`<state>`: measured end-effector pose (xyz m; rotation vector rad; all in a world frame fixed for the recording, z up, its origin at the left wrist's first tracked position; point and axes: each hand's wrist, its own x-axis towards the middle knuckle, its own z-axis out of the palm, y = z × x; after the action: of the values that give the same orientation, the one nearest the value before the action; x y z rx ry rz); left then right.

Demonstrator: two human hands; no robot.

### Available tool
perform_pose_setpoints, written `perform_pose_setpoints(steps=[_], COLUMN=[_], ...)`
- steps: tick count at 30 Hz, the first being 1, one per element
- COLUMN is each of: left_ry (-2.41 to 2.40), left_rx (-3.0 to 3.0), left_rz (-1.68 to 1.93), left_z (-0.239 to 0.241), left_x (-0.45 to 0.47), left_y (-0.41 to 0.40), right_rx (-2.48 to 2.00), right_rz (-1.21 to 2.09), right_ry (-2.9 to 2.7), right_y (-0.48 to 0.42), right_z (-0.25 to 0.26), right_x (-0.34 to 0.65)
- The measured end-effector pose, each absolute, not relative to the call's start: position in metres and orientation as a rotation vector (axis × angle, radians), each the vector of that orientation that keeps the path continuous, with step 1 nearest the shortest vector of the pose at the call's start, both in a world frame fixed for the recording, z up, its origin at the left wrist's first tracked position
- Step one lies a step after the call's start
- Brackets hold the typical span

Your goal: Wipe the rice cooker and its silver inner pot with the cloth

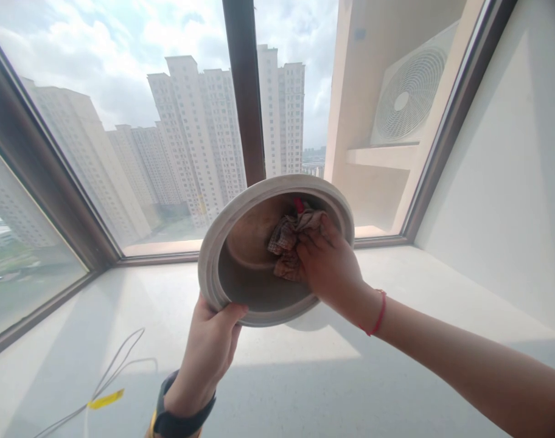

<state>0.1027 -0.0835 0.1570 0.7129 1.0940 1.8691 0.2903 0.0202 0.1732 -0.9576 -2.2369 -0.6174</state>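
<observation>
2 hands share 1 round bowl [210, 277], held up in front of the window [195, 146] with its mouth tipped toward the wearer. The left hand [213, 340] grasps the lower-left rim, thumb hooked over the edge; the right hand [330, 261] reaches in from the lower right, its fingers bunched around a crumpled cloth [287, 243]. The key relation: the cloth lies up and to the right of the left thumb, across the hollow — the right hand is by far the nearer, already within the rim. The mouth shows as an oval, its long axis running roughly side to side and rising slightly to the right.

The bowl has a broad, pale grey rim with a stepped edge; its inside is darker, grey-brown, with a curved line low in the wall. The cloth is brownish, checked and deeply folded — a small red patch [299, 205] shows above it, too unclear to identify. Whether the bowl touches the white sill [305, 389] below, I cannot tell.
</observation>
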Motion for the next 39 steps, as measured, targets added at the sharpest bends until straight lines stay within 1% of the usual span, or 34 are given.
perform_pose_setpoints(steps=[4, 8, 10, 13, 15, 19, 21, 23, 25, 27, 32, 36, 39], left_ry=[1.155, 1.216, 1.229, 1.201, 1.188, 1.201, 1.214, 1.221, 1.24, 1.277, 1.327, 1.346, 1.364], left_rx=[0.641, 0.592, 0.578, 0.559, 0.55, 0.552, 0.537, 0.506, 0.471, 0.449, 0.452, 0.457, 0.455], left_rz=[1.705, 1.527, 1.484, 1.449, 1.454, 1.473, 1.486, 1.477, 1.455, 1.437, 1.327, 1.32, 1.336], left_z=[0.148, 0.133, 0.127, 0.12, 0.116, 0.109, 0.106, 0.104, 0.104, 0.104, 0.105, 0.1, 0.096], left_x=[0.107, 0.109, 0.112, 0.115, 0.115, 0.103, 0.096, 0.091, 0.088, 0.086, 0.082, 0.078, 0.075], left_y=[-0.101, -0.122, -0.129, -0.133, -0.132, -0.127, -0.126, -0.127, -0.128, -0.131, -0.137, -0.137, -0.136], right_rx=[-0.875, -1.001, -1.04, -1.013, -0.907, -0.698, -0.714, -0.763, -0.792, -0.772, -0.675, -0.536, -0.413], right_rz=[-0.321, -0.28, -0.193, 0.137, 0.342, 0.638, 0.793, 0.85, 0.761, 0.582, 0.171, -0.244, -0.436], right_ry=[-2.169, -2.39, -2.534, -2.687, -2.728, -2.767, -2.812, -2.857, -2.915, -2.999, -3.128, -2.936, -2.756], right_y=[0.018, 0.002, -0.007, -0.021, -0.029, -0.048, -0.058, -0.068, -0.077, -0.083, -0.088, -0.09, -0.091], right_z=[0.173, 0.165, 0.157, 0.144, 0.136, 0.134, 0.139, 0.144, 0.146, 0.144, 0.119, 0.096, 0.091], right_x=[0.294, 0.289, 0.283, 0.27, 0.264, 0.265, 0.271, 0.278, 0.285, 0.291, 0.299, 0.305, 0.311])
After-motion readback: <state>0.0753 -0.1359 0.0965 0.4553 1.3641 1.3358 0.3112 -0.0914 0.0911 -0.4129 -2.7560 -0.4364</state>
